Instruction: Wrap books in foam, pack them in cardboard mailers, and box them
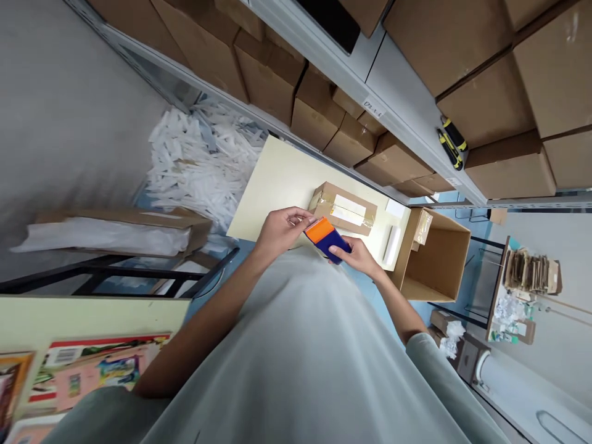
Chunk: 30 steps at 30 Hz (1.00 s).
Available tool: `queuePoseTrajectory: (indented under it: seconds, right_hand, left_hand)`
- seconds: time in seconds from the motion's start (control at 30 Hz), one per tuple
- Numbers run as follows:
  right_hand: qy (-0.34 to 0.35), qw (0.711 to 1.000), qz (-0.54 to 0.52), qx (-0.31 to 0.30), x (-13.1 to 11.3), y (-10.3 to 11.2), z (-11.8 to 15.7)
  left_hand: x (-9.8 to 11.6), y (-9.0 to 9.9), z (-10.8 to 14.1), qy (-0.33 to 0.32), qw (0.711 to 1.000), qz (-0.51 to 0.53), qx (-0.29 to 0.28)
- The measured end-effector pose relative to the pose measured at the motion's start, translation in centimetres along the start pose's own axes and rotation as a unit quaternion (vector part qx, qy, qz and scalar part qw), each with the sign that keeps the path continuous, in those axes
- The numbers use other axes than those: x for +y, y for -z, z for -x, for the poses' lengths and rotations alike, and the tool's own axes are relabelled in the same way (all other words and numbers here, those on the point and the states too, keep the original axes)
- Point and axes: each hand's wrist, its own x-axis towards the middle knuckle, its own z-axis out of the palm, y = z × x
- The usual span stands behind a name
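Observation:
In front of my body I hold a flat, block-shaped object [327, 239], orange at one end and dark blue at the other; its exact kind does not show. My right hand [358, 255] is wrapped round the blue end. At the orange end, the fingers of my left hand [285, 227] are pinched together at the edge, perhaps on a thin clear strip. Just beyond lies a small cardboard box [370, 220] sealed with tape and bearing a white label. It rests on the cream tabletop [263, 191].
An open carton [435, 259] stands right of the table, near a white rolled item [391, 245]. Brown boxes [272, 74] fill the shelves ahead. Two yellow-black utility knives [451, 145] lie on the shelf. White paper strips [198, 166] are heaped left; magazines [92, 370] lie lower left.

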Motion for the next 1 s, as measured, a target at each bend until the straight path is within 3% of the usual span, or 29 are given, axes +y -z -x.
queuePoseTrajectory:
  seconds: [0.17, 0.27, 0.33, 0.47, 0.6, 0.8, 1.0]
  right_hand:
    - [-0.05, 0.994, 0.068, -0.073, -1.5, 3.4, 2.0]
    - [-0.069, 0.985, 0.134, -0.08, -2.3, 6.5, 2.9]
    - [-0.084, 0.984, 0.142, -0.071, -2.7, 8.7, 2.8]
    - [-0.104, 0.983, 0.137, -0.062, -3.6, 12.7, 0.2]
    - [-0.137, 0.978, 0.13, -0.09, -3.5, 15.7, -3.7]
    - [-0.144, 0.972, 0.135, -0.124, -0.7, 17.4, -7.6]
    - [-0.124, 0.971, 0.156, -0.135, 0.6, 17.5, -8.6]
  left_hand:
    - [-2.0, -0.2, 0.1, 0.039, 0.997, 0.028, 0.065]
    - [-2.4, 1.0, -1.8, 0.044, 0.987, 0.043, 0.147]
    - [-2.7, 1.7, -3.4, 0.047, 0.984, 0.055, 0.161]
    - [-3.5, 1.1, -6.0, 0.074, 0.983, 0.09, 0.141]
    - [-4.3, -0.8, -7.5, 0.1, 0.973, 0.121, 0.169]
    - [-6.0, -2.0, -8.5, 0.127, 0.961, 0.131, 0.208]
    - [-7.8, -2.0, -9.4, 0.149, 0.957, 0.123, 0.219]
